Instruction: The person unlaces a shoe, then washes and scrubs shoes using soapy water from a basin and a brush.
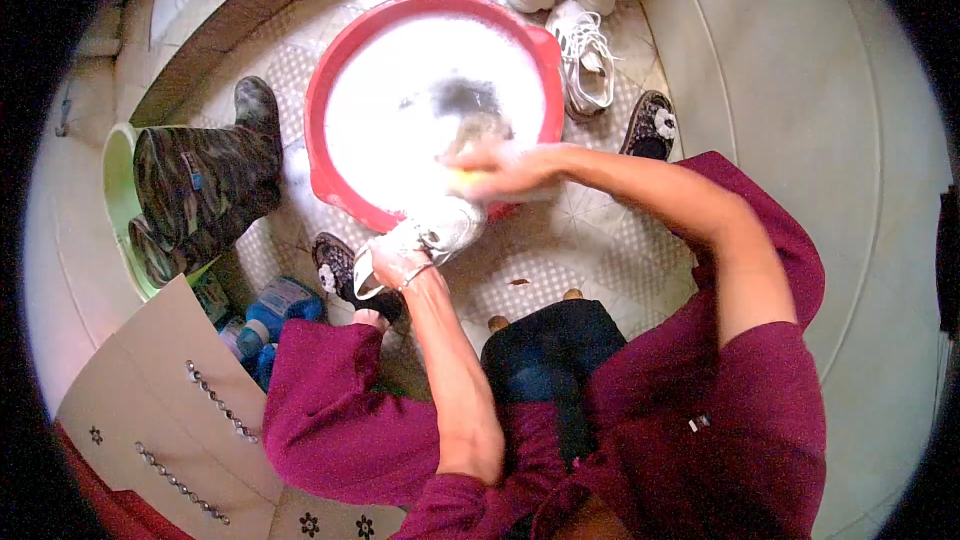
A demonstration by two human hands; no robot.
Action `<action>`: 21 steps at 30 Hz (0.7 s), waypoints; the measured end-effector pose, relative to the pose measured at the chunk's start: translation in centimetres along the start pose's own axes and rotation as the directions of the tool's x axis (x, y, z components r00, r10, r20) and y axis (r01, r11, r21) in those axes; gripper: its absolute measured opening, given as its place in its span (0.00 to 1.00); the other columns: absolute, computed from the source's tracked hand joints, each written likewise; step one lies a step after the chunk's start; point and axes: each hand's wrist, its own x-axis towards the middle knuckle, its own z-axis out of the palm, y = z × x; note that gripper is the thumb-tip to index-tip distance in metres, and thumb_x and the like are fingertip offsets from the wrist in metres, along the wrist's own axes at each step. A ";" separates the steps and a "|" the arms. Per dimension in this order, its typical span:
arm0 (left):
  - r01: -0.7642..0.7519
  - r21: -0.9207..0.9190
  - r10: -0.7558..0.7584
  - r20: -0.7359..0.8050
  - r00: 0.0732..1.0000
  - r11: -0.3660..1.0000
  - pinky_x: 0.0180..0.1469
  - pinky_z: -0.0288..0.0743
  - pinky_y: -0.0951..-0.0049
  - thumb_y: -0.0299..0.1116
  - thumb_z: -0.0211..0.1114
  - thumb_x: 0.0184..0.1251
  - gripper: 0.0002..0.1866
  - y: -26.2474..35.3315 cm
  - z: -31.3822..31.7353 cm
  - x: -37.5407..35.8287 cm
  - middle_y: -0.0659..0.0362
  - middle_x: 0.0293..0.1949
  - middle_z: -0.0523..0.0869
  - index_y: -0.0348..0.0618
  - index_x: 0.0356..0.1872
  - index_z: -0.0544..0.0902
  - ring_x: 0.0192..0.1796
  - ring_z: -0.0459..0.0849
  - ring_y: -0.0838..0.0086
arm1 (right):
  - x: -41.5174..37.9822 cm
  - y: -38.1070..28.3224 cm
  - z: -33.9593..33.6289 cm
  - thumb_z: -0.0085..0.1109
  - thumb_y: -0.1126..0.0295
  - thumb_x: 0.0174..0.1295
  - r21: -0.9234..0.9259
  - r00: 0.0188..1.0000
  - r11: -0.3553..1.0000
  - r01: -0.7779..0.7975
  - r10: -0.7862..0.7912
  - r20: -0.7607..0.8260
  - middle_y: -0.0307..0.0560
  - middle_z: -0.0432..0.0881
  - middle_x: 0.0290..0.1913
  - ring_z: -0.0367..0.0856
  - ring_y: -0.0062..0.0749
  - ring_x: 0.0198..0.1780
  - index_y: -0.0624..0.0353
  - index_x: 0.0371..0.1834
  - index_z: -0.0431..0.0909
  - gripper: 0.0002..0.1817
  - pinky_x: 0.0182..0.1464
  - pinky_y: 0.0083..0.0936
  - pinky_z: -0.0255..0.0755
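One white shoe (452, 226) in left hand (398, 266), right hand (510, 174) apparently gripping something yellow (467, 180), red basin (318, 120) on patterned floor (545, 275), pale wall (835, 130).

The red basin (318, 130) looks like smooth plastic with a faint sheen at the rim, and the suds (375, 85) inside are a soft, frothy white. The white shoe (455, 225) appears smooth and wet-looking; the tan patch (485, 135) above the suds may be bristle, though blur makes its texture uncertain. Camouflage boots (190, 180) look rubbery, in a green bucket (119, 180) of smooth plastic. The blue bottle (285, 302) is glossy plastic. The maroon clothing (350, 430) is matt, soft cloth. The cabinet (145, 375) has flat, smooth panels and shiny, beaded metal-looking handles (180, 485). The floor (540, 275) is tile-like and smooth.
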 end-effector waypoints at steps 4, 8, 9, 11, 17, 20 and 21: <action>0.005 -0.055 0.001 0.103 0.995 0.998 0.49 0.71 0.51 0.40 0.48 0.65 0.17 -0.9 -1.3 2.3 0.48 0.41 0.76 0.34 0.44 0.68 0.44 0.76 0.52 | 1.2 -3.0 1.2 0.49 0.58 0.55 -0.518 0.959 0.854 -0.045 0.182 0.217 0.56 0.77 0.44 0.75 0.43 0.48 0.55 0.62 0.60 0.30 0.52 0.31 0.66; 0.004 0.074 -0.020 0.217 0.976 0.997 0.42 0.75 0.61 0.35 0.53 0.63 0.13 -1.2 -1.5 3.4 0.52 0.36 0.77 0.34 0.42 0.70 0.38 0.78 0.61 | 9.1 -0.5 6.8 0.48 0.53 0.55 -0.536 0.997 0.844 -0.030 0.065 0.046 0.60 0.77 0.42 0.76 0.48 0.45 0.47 0.63 0.61 0.30 0.52 0.36 0.66; 0.026 0.028 -0.032 0.208 0.978 0.999 0.41 0.75 0.62 0.35 0.53 0.63 0.13 -0.7 -0.5 2.4 0.53 0.35 0.77 0.34 0.41 0.70 0.38 0.79 0.62 | 10.0 -0.5 7.2 0.47 0.51 0.55 -0.498 0.998 0.866 -0.048 0.060 0.008 0.61 0.76 0.44 0.75 0.49 0.46 0.46 0.62 0.62 0.30 0.53 0.38 0.65; 0.030 0.034 -0.035 0.134 0.990 0.999 0.44 0.73 0.61 0.38 0.49 0.64 0.15 -0.3 -0.5 1.3 0.53 0.37 0.76 0.35 0.42 0.70 0.41 0.77 0.61 | 5.8 -2.7 5.5 0.47 0.51 0.56 -0.537 0.992 0.842 -0.045 0.100 0.073 0.61 0.74 0.46 0.74 0.50 0.48 0.46 0.63 0.61 0.30 0.54 0.37 0.64; -0.018 0.066 0.008 0.155 0.988 0.998 0.45 0.70 0.59 0.41 0.43 0.66 0.15 -1.3 0.0 1.1 0.52 0.35 0.75 0.39 0.37 0.71 0.40 0.75 0.60 | 0.4 -1.2 3.8 0.45 0.50 0.56 -0.661 0.993 0.748 0.058 -0.111 -0.038 0.65 0.74 0.43 0.75 0.56 0.44 0.51 0.57 0.65 0.28 0.48 0.43 0.68; 0.117 -0.049 -0.104 0.206 0.973 0.992 0.34 0.76 0.62 0.32 0.56 0.59 0.12 -1.7 -0.9 3.3 0.53 0.33 0.75 0.36 0.39 0.69 0.33 0.78 0.63 | 6.7 -1.7 6.3 0.45 0.47 0.55 -0.576 0.984 0.798 -0.176 0.122 -0.131 0.68 0.72 0.45 0.73 0.60 0.45 0.44 0.63 0.60 0.31 0.51 0.45 0.66; 0.036 -0.021 -0.033 0.125 0.992 0.999 0.33 0.75 0.62 0.32 0.56 0.59 0.13 -1.7 -0.2 3.4 0.53 0.33 0.76 0.36 0.41 0.69 0.33 0.78 0.63 | 7.1 -2.0 6.6 0.47 0.48 0.55 -0.611 0.984 0.775 -0.161 0.079 -0.159 0.64 0.71 0.48 0.71 0.55 0.50 0.44 0.63 0.60 0.31 0.54 0.41 0.64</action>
